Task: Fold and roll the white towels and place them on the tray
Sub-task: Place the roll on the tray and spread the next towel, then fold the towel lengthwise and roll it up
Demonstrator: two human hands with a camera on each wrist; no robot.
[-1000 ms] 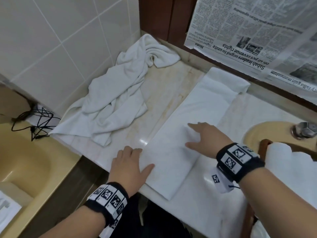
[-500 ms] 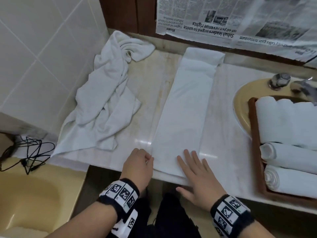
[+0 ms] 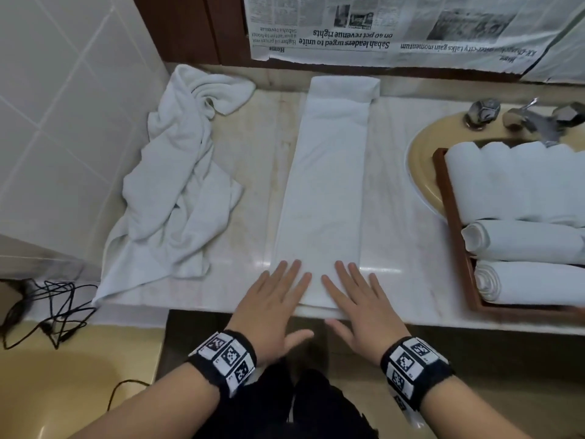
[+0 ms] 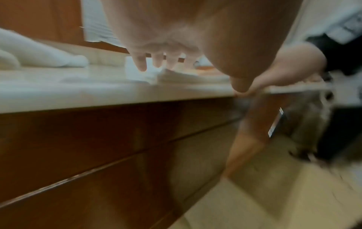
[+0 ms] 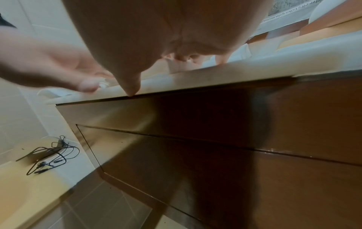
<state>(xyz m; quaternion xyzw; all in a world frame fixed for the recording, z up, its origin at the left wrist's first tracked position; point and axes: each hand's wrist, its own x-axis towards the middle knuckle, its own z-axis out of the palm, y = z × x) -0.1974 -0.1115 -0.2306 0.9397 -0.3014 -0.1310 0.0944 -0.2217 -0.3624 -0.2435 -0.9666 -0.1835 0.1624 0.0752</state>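
A white towel folded into a long narrow strip [image 3: 326, 191] lies on the marble counter [image 3: 399, 248], running from the back wall to the front edge. My left hand [image 3: 278, 299] and right hand [image 3: 354, 299] lie flat side by side on its near end, fingers straight and spread, thumbs hanging past the counter edge. The left wrist view shows my left fingertips [image 4: 142, 65] on the towel [image 4: 143, 74]. A crumpled white towel [image 3: 177, 191] lies to the left. The wooden tray [image 3: 456, 236] at the right holds several rolled white towels [image 3: 525, 242].
The tray sits over a yellow basin [image 3: 421, 166] with metal taps [image 3: 519, 115]. Newspaper [image 3: 411, 26] covers the wall behind. Black cables [image 3: 47, 312] lie on a lower yellow ledge at the left. Brown cabinet fronts [image 5: 254, 139] are below the counter.
Both hands have slid down the folded strip to its near end and now lie flat side by side. The view has swung right, bringing the tray in.
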